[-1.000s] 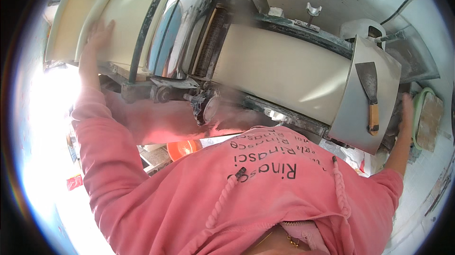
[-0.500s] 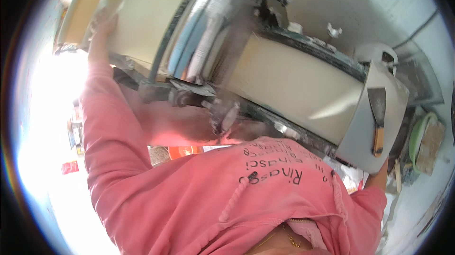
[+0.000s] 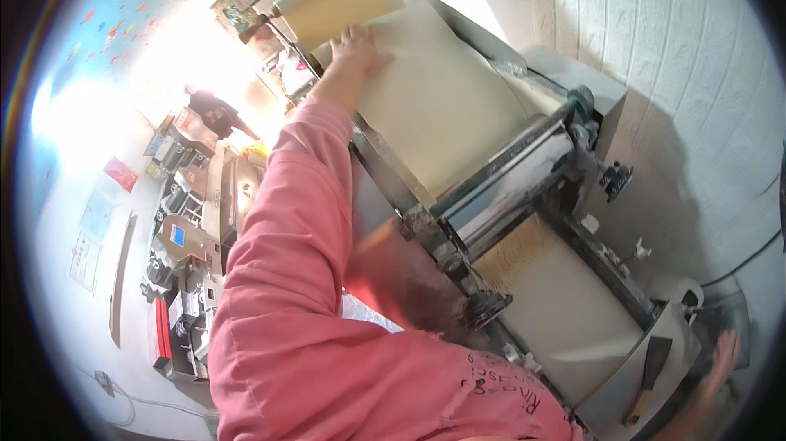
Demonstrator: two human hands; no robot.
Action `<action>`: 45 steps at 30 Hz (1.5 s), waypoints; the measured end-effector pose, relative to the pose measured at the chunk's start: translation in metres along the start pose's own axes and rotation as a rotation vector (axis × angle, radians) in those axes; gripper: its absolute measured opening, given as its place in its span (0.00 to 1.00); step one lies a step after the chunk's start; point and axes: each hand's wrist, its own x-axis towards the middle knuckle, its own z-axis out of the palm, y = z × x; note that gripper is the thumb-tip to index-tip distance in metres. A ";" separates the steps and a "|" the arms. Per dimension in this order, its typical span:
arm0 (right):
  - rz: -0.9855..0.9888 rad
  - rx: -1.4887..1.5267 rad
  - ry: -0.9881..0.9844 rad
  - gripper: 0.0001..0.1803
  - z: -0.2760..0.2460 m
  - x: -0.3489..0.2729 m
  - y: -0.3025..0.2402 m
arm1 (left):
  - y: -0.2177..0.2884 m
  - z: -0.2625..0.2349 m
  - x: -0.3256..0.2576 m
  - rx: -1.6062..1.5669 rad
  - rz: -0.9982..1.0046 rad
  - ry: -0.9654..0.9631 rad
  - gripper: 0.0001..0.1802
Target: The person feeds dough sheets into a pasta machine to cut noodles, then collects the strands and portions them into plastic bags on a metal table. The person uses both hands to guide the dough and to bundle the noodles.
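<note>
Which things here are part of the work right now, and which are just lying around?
In use:
left hand flat on the dough sheet
dough roll
steel rollers

Lying about:
scraper on the end tray
right hand, blurred, beside the tray

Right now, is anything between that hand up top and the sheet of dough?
Nothing visible. The left hand lies flat, directly on the dough sheet, just below the dough roll.

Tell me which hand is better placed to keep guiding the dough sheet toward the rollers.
Left, probably. The left hand lies flat on the dough sheet beside the dough roll. The right hand is blurred at the machine's far end, off the sheet.
</note>
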 end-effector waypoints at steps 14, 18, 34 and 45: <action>-0.659 -0.813 -1.004 0.31 0.451 -0.152 0.066 | -0.007 0.041 0.051 -0.152 0.100 -0.116 0.47; -0.737 -0.953 -0.747 0.38 0.498 -0.147 0.139 | -0.009 0.044 0.050 -0.200 0.127 -0.114 0.48; -1.429 -1.047 -1.499 0.33 0.378 -0.235 0.137 | -0.044 0.102 0.110 -0.169 0.429 -0.157 0.28; -0.570 -0.752 -1.039 0.19 0.265 -0.148 -0.061 | 0.012 0.032 0.010 0.416 0.564 -0.223 0.27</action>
